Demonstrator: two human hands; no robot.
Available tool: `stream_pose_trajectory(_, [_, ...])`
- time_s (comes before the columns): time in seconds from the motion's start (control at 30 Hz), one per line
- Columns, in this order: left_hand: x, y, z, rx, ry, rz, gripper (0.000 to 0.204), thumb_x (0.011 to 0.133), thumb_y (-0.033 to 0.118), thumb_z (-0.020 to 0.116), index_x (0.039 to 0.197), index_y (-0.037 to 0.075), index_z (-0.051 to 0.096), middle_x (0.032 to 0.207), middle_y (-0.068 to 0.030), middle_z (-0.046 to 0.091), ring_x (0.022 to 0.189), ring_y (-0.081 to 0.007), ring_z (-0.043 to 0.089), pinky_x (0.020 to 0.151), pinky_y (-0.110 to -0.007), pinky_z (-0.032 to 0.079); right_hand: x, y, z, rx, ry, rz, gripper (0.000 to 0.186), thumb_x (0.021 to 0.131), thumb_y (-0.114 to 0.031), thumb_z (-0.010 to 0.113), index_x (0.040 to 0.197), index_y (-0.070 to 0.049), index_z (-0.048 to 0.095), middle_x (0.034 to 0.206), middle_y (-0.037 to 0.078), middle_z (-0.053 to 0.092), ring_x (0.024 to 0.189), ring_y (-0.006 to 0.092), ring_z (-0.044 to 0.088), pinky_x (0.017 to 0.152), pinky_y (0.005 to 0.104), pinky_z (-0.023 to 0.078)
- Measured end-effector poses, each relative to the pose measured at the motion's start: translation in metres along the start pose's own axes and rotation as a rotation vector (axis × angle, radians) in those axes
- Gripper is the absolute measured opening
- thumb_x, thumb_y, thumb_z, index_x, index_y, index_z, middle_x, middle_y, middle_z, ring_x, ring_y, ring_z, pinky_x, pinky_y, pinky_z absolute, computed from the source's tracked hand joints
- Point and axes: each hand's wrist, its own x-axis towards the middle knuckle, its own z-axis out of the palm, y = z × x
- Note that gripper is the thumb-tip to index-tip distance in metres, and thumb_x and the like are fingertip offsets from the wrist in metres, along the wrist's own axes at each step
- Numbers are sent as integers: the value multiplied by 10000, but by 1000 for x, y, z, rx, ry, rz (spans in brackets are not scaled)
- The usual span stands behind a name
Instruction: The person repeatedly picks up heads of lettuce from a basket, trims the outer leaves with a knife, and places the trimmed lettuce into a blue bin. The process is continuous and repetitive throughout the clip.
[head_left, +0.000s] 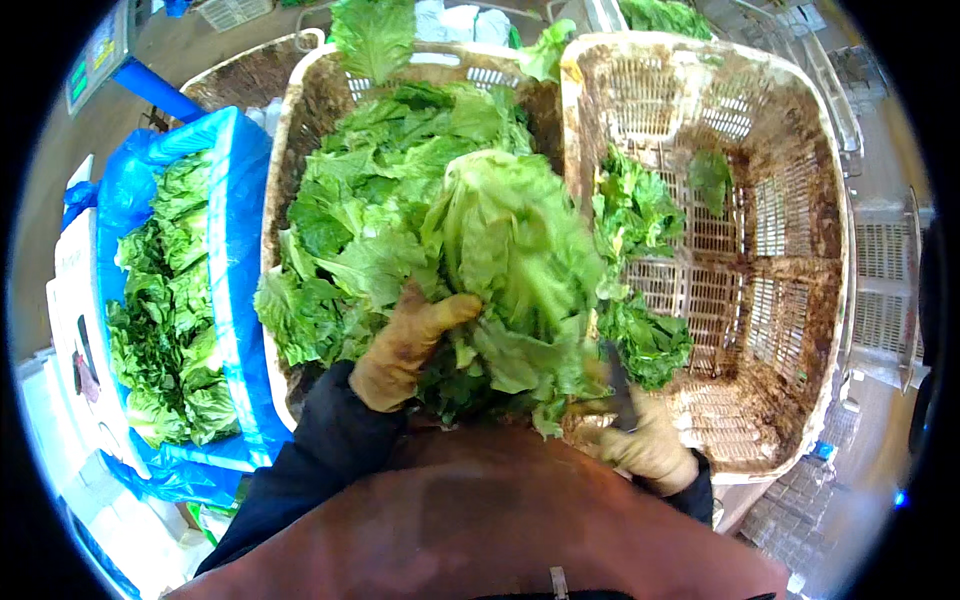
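A large head of green lettuce is held up in front of me, its pale base pointing away and its loose leaves hanging toward my apron. My left hand, in a tan work glove, grips it from the left with the thumb over the leaves. At the lower right, my gloved right hand is closed around a dark-bladed knife. The blade stands beside the lettuce's lower leaves; motion blur hides whether it touches them. Beneath the lettuce head, a dirty white plastic crate is heaped with lettuce leaves.
To the right, a mud-stained crate holds some torn leaves along its left side. At left, lettuce heads fill a container lined with blue plastic. Beyond that is a scale display on a blue post.
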Motion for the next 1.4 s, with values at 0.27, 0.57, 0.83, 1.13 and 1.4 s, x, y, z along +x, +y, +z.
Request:
stream_pose_trajectory(0.27, [-120, 33, -33, 290, -182, -35, 1090, 660, 323, 915, 1514, 40, 299, 1467, -113, 485, 1369, -251, 442, 1168, -422, 312, 10, -51, 81, -1783, -72, -1156, 369, 762, -106, 675, 1129, -68, 671, 1266, 127, 655, 700, 190, 678, 590, 332, 535])
stream_pose_trajectory(0.57, [-190, -1, -40, -99, 28, -192, 1069, 710, 312, 871, 1538, 34, 253, 1493, -129, 452, 1360, -257, 455, 1162, -415, 340, 63, -20, 61, -1635, 15, -888, 456, 809, -56, 687, 1254, -61, 588, 1128, 121, 680, 737, 293, 700, 648, 394, 564])
stream_pose_trajectory(0.83, [-177, 15, -51, -108, 30, -150, 944, 800, 359, 789, 1530, 42, 282, 1503, -144, 439, 1353, -269, 469, 1161, -424, 354, 18, -49, 112, -1002, -337, -831, 739, 770, -24, 790, 1444, -119, 503, 1225, 86, 656, 943, 135, 605, 788, 280, 512])
stream_pose_trajectory(1.13, [-158, 16, -59, -87, 159, -87, 679, 1001, 488, 492, 1501, 43, 375, 1430, -140, 528, 1287, -261, 537, 1096, -412, 429, 59, -37, 97, -407, -735, -159, 763, 818, -107, 808, 1488, -77, 445, 1330, 58, 605, 1156, 132, 550, 1015, 301, 436])
stream_pose_trajectory(1.4, [-141, 59, -58, 954, 109, 273, 484, 897, 197, 709, 1335, 45, 572, 1209, -89, 662, 1136, -203, 609, 975, -306, 469, 76, -10, 77, -406, -770, -113, 550, 837, -159, 776, 1337, -42, 579, 856, -37, 597, 732, 59, 520, 648, 253, 436])
